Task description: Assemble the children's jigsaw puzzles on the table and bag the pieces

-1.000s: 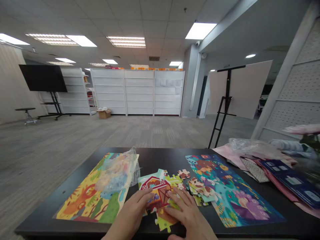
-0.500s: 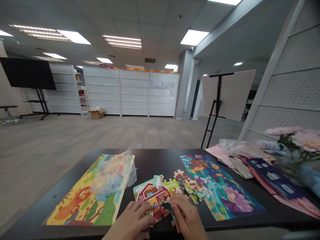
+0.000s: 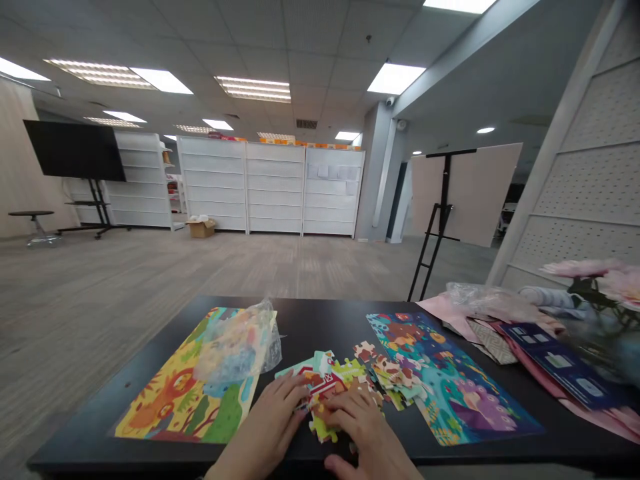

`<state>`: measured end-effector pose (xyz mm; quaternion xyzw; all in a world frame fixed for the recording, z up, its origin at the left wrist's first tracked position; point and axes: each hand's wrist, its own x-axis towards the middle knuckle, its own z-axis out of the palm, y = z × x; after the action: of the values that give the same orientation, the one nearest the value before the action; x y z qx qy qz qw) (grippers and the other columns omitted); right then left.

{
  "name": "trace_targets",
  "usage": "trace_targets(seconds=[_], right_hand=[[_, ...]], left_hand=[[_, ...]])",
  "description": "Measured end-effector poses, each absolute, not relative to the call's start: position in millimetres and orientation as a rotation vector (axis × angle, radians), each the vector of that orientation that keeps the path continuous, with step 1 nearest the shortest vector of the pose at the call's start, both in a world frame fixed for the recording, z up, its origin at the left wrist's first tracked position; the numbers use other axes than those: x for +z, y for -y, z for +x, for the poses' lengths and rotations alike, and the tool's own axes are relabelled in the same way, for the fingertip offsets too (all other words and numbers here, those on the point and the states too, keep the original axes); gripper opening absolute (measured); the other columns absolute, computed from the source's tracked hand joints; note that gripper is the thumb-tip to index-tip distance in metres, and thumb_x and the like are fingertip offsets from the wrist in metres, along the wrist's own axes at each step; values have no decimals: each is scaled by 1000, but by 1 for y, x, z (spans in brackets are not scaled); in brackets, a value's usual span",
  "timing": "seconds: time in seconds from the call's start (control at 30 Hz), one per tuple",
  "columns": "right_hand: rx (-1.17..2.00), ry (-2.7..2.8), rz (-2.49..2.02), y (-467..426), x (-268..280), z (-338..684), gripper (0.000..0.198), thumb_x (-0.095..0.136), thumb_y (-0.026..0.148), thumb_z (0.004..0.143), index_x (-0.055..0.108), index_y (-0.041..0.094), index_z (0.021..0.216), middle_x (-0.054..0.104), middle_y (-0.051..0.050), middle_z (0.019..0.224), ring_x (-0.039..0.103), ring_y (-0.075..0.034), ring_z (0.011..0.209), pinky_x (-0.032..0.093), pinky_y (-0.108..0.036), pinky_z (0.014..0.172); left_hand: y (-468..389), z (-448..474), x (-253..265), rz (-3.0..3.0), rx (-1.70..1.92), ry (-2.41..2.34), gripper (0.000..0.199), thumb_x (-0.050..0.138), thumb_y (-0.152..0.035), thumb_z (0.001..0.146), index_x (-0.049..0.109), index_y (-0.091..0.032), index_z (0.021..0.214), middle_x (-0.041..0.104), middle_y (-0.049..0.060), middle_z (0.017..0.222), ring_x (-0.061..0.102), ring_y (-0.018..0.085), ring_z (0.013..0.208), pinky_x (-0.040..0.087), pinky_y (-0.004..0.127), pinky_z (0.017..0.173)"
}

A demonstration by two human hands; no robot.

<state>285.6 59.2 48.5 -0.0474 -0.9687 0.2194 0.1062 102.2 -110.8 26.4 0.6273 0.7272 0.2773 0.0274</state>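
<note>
A partly joined jigsaw puzzle [image 3: 327, 385] with a red barn lies on the black table between my hands. My left hand [image 3: 274, 417] rests on its left side, fingers stretched over the pieces. On its right part presses my right hand [image 3: 361, 427], with fingers spread and thumb held apart near the table edge. Yellow-green pieces [image 3: 323, 427] show between the two hands. Just beyond my right hand lies a heap of loose puzzle pieces [image 3: 397, 381]. Part of the barn picture is hidden under my fingers.
To the left lies a yellow lion picture sheet [image 3: 165, 400] with a clear plastic bag [image 3: 240, 347] on it. A dark blue animal picture sheet [image 3: 480, 403] is at the right. Beyond it are pink wrapping paper [image 3: 445, 307], a navy packet [image 3: 560, 367] and flowers [image 3: 620, 283].
My right hand has let go of a loose puzzle piece and now lies spread on the puzzle. My left hand has moved up onto the puzzle's left side. The view has shifted slightly left.
</note>
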Motion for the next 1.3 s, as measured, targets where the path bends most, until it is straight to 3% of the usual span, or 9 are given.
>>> trace_targets(seconds=[0.17,0.33,0.47,0.57,0.67,0.77,0.93,1.17,1.3], right_hand=[[648,2777,-70,-63,37,292,43,92,36,66,71,26,102,72,-2,122,63,-27,115,37,-45,112],[525,2658,-205,-71,29,283,5,69,20,90,69,24,94,73,-1,104,64,-21,102,46,-37,98],[290,2589,-335,-81,34,262,18,57,8,93,69,22,93,72,-4,99,63,-23,98,49,-39,91],[267,2512,-278,-71,44,262,20,54,11,95,69,23,98,72,-5,102,63,-23,100,48,-40,94],[426,2559,-125,-47,40,273,15,65,20,90,68,24,103,73,-3,105,64,-22,100,49,-36,94],[441,2620,-71,-30,21,283,37,80,37,78,68,25,111,73,-5,116,66,-27,106,50,-38,98],[347,2676,-206,-38,6,294,42,84,35,72,70,25,110,72,-7,125,65,-32,116,49,-43,101],[316,2710,-199,-54,16,302,79,89,45,64,60,29,136,64,-10,138,60,-35,123,49,-46,104],[320,2699,-69,-48,22,296,48,80,34,78,67,29,124,72,-6,124,66,-29,110,51,-41,103]], left_hand=[[114,111,37,1939,475,-2249,44,59,-17,90,54,-30,133,39,1,161,31,31,149,30,55,122],[114,112,37,1929,315,-2260,44,74,-23,81,60,-31,123,48,2,155,44,36,135,40,56,110],[117,112,37,2037,383,-2217,49,80,-30,82,59,-37,125,53,-2,148,51,32,122,44,45,100],[115,112,35,2120,393,-2215,53,81,-35,82,58,-40,130,58,1,141,54,30,110,45,39,92],[111,113,34,2117,439,-2232,37,72,-34,90,63,-34,125,63,4,131,56,28,103,47,36,85],[113,113,36,2039,594,-2234,24,61,-26,97,64,-31,121,62,3,128,55,26,109,48,37,92],[126,108,43,2030,752,-2201,42,46,-11,99,56,-33,133,57,1,140,50,24,124,45,39,106],[119,115,47,2007,483,-2103,65,79,-21,77,55,-34,136,55,6,143,48,34,126,46,49,105],[115,117,46,2063,547,-1999,52,71,-10,80,62,-34,125,60,2,136,53,28,117,48,41,101]])
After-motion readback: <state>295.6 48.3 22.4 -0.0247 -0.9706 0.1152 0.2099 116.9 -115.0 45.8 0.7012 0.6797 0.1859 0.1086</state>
